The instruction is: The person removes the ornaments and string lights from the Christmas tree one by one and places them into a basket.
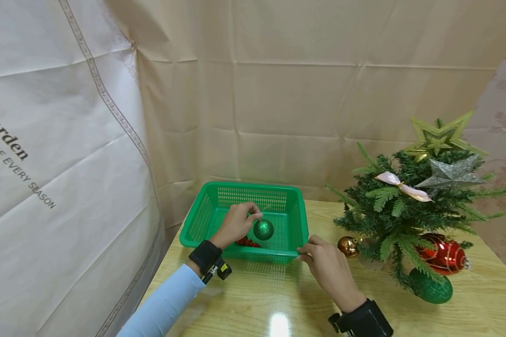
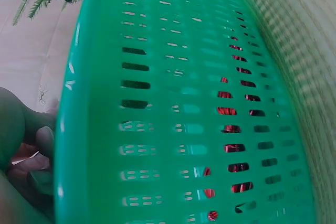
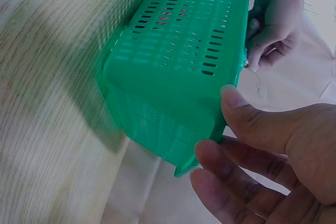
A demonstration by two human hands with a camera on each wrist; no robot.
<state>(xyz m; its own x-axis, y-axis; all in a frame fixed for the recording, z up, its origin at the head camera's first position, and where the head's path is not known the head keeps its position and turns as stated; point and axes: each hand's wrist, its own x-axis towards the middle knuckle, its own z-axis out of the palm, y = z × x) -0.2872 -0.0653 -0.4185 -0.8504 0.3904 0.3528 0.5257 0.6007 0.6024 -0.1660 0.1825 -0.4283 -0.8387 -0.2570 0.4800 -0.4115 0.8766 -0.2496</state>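
Left fingers [image 1: 254,217] hold green ball [image 1: 263,230] within open basket rim [image 1: 253,186].

The white cloth [image 1: 80,168] reads "Garden" and, beneath, "TH OF EVERY SEASON".

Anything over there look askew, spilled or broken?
Perhaps the gold star atop the tree: two points stick up where one usually would, so it looks turned. Nothing appears spilled or broken; the green basket sits upright on the table.
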